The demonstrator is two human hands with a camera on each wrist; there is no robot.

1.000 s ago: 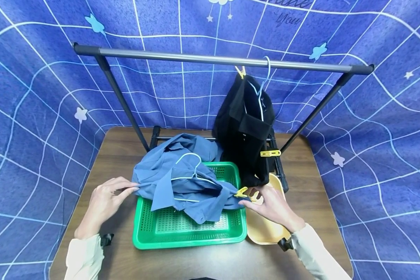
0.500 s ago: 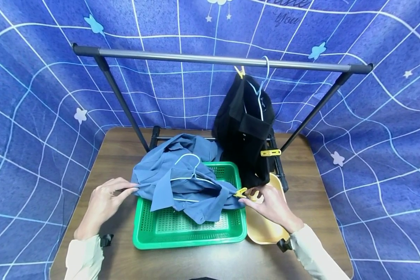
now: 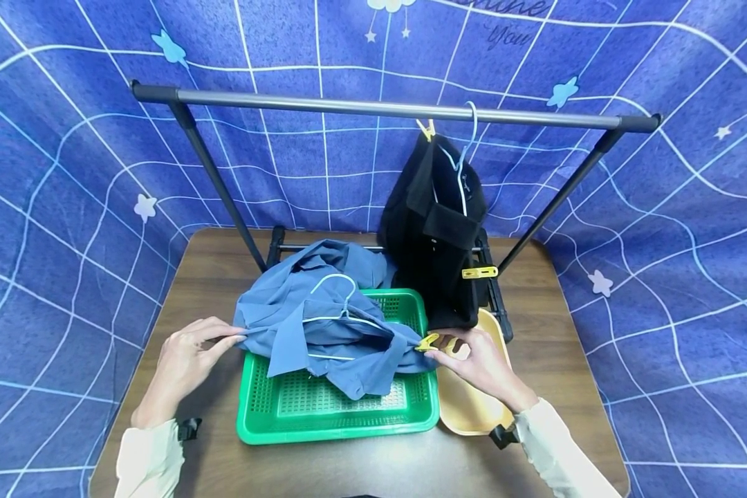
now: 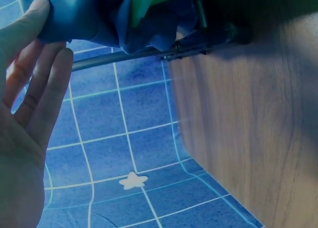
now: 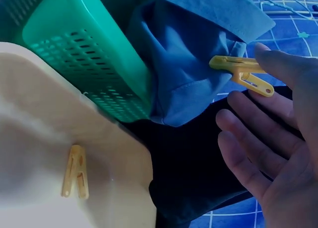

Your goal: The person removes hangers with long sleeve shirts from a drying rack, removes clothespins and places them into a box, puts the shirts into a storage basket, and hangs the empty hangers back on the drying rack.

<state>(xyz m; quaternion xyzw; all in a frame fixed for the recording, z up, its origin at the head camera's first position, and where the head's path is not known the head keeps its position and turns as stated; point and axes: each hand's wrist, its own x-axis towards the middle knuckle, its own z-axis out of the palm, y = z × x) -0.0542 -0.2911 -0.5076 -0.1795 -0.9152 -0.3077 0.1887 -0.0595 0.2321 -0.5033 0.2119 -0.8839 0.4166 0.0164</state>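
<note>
A blue collared shirt (image 3: 364,377) lies bunched over the green basket (image 3: 336,436), with a light blue hanger (image 3: 346,312) inside its neck opening. My left hand (image 3: 183,360) pinches the shirt's left edge between thumb and fingers, as the left wrist view shows at the blue cloth (image 4: 84,14). A yellow clothespin (image 5: 238,69) bites the shirt's right edge. My right hand (image 3: 482,363) holds that clothespin's handle end between thumb and index finger, its other fingers loosely bent below. The index fingertip is partly hidden behind the pin.
Behind the basket stands a clothes rack (image 3: 348,105). A black garment (image 3: 432,277) hangs from it on a hanger, with yellow clothespins (image 3: 479,272) clipped on. A cream bin (image 3: 473,408) beside the basket holds a loose clothespin (image 5: 75,172). Wooden table (image 3: 535,304) lies underneath.
Both hands and the shirt stay in nearly the same place. My right thumb and fingers have shifted slightly at the clothespin.
</note>
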